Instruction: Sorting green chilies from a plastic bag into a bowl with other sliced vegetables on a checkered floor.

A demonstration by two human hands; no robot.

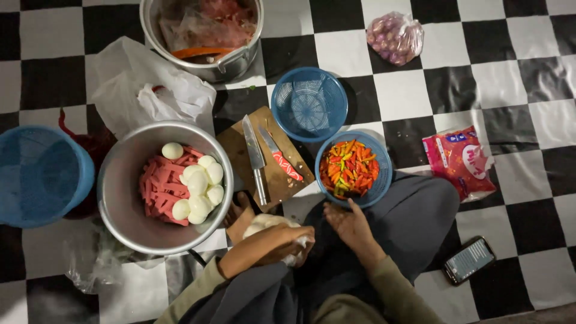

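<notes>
1. We are looking down at our own lap, seated on a black-and-white checkered floor [420, 96].
2. Our left hand [294, 240] is closing its grip around a pale, soft white bundle [267, 225] resting on our knee; we cannot tell what the bundle is.
3. Our right hand [348, 225] is hovering palm up with its grip wide and holding nothing, just below the blue basket of chillies [351, 169].
4. A dark phone [469, 260] is lying on the floor to our right, well apart from both hands.
5. Just beyond the left hand, a wooden cutting board [282, 180] is carrying a steel knife [255, 157] and a red-handled knife [279, 157], lying side by side.
6. To the left, a large metal bowl [120, 192] is holding red sausage strips [159, 186] and peeled white eggs [201, 186].
7. A red snack packet [459, 161] is lying to the right of the chilli basket.
8. Further out, an empty blue basket [309, 103] is sitting beyond the board, with a crumpled white plastic bag [144, 87] to its left.
9. Farthest away, a metal pot [204, 33] and a bag of shallots [395, 37] are standing near the top edge.
</notes>
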